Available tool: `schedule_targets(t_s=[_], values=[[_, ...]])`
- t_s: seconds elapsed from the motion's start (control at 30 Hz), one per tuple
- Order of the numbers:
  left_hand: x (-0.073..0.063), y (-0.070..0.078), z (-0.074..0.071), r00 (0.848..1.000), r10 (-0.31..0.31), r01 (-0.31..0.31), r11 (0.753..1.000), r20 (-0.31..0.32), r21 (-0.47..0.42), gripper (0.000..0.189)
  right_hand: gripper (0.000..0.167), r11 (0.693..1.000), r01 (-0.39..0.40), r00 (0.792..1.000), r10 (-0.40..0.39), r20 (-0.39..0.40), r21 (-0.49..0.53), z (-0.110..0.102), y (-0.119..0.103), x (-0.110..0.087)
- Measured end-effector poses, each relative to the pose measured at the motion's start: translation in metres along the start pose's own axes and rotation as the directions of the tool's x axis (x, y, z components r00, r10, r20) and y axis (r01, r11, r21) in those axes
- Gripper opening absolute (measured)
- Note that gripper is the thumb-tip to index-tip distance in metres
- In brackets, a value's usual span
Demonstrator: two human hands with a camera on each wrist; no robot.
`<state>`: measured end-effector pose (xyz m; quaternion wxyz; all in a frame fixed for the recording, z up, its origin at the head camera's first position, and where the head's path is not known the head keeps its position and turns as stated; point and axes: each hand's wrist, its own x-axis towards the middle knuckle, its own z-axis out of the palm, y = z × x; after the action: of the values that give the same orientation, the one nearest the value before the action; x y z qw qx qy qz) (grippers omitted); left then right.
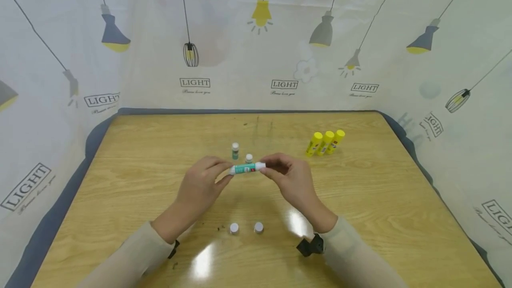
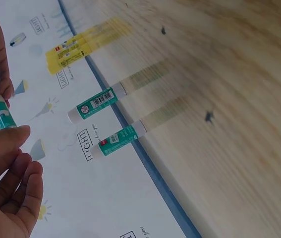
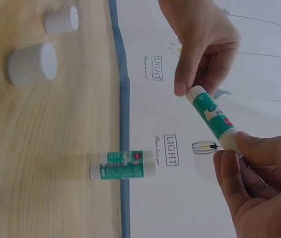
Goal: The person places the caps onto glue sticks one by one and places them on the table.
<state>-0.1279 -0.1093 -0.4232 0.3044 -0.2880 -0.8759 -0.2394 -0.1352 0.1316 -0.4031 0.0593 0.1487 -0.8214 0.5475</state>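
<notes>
A green-and-white glue stick (image 1: 247,168) is held up crosswise over the table between both hands. My left hand (image 1: 202,181) pinches its left end between thumb and fingers. At the other white end, the fingertips of my right hand (image 1: 294,183) grip it; the right wrist view shows thumb and forefinger of this hand (image 3: 261,178) closed on that end. Two similar glue sticks, one (image 1: 235,151) at left and one (image 1: 249,158) partly hidden behind the held stick, stand upright beyond the hands. Two white caps (image 1: 234,228) (image 3: 33,63) sit on the table nearer the body.
Three yellow glue sticks (image 1: 326,143) stand in a row at the back right of the wooden table (image 1: 380,190). A white cloth (image 1: 240,66) printed with lamps surrounds the table on the back and sides. Small dark specks (image 2: 208,116) mark the tabletop.
</notes>
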Motion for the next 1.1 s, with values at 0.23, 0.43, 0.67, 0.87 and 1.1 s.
schedule_targets(t_s=[0.23, 0.43, 0.67, 0.87, 1.1], values=[[-0.003, -0.005, 0.000, 0.998, -0.050, 0.049, 0.998, 0.025, 0.036, 0.034, 0.016, 0.980, 0.073, 0.995, -0.083, -0.050, -0.183, -0.022, 0.007, 0.006], [-0.006, -0.008, 0.000, 0.996, -0.075, 0.072, 0.996, 0.051, 0.055, 0.039, 0.021, 0.901, 0.143, 0.983, -0.179, -0.050, -0.410, -0.038, 0.014, 0.015], [-0.005, -0.011, -0.001, 0.994, -0.085, 0.081, 0.994, 0.065, 0.070, 0.042, 0.020, 0.842, 0.125, 0.987, -0.158, -0.018, -0.525, -0.054, 0.023, 0.028], [-0.006, -0.013, -0.002, 0.993, -0.098, 0.092, 0.993, 0.073, 0.076, 0.042, 0.019, 0.721, 0.134, 0.988, -0.152, 0.034, -0.679, -0.065, 0.034, 0.043], [-0.008, -0.015, 0.000, 0.994, -0.091, 0.088, 0.995, 0.066, 0.051, 0.040, 0.017, 0.645, 0.156, 0.986, -0.143, 0.082, -0.748, -0.072, 0.051, 0.053]])
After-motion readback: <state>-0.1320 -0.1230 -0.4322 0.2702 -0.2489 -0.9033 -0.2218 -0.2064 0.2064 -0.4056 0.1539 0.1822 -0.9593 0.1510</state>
